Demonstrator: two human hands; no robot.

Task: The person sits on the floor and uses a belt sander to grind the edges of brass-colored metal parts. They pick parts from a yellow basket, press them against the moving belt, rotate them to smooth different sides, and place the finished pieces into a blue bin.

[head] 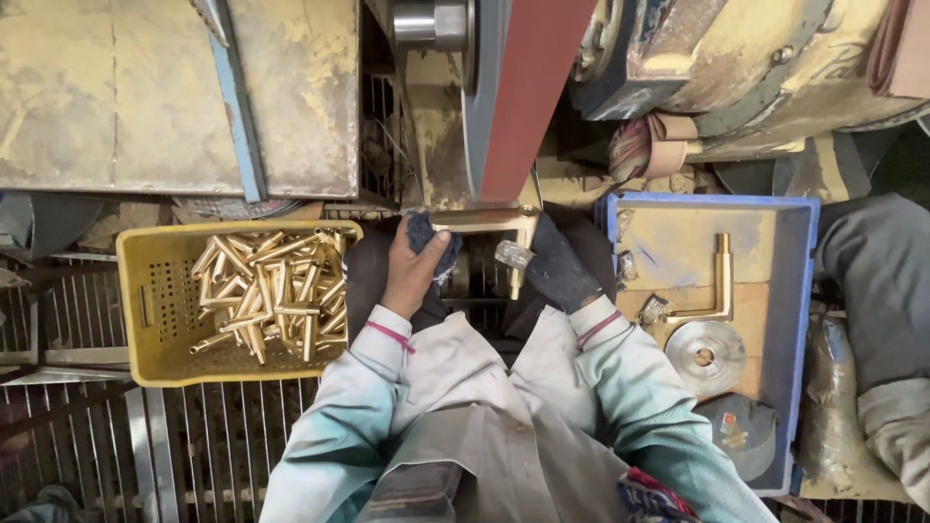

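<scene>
Two hands are closed on one L-shaped brass piece (484, 222), which is held level just under the lower end of the red sanding belt (528, 97), its long bar across and its short leg hanging down at the right. The left hand (417, 271), bare but for a dark rag (426, 235) pinched under the fingers, is wrapped tightly on the left end of the bar; the rag probably serves as padding against heat or sharp edges. The right hand (560, 271), in a dark glove, is shut on the short leg near the corner, so that the piece is steadied from both ends and can be pressed up to the belt.

Beside the left forearm a yellow crate (155, 310) is set, heaped with many brass pieces (276, 291), within easy reach. At the right a blue tray (804, 291) is placed; one brass elbow (717, 291) lies near its middle, a grey disc (705, 356) lies below that, and a darker disc (746, 431) rests by its near edge.

Behind the belt the dust-caked yellow machine housing (174, 97) is seen, and a metal grating (213, 446) lies underfoot. Another person's grey-clad leg (877, 281) is seen at the far right edge, just beside the tray. The belt itself hides part of the contact, so whether the brass touches it cannot be told.
</scene>
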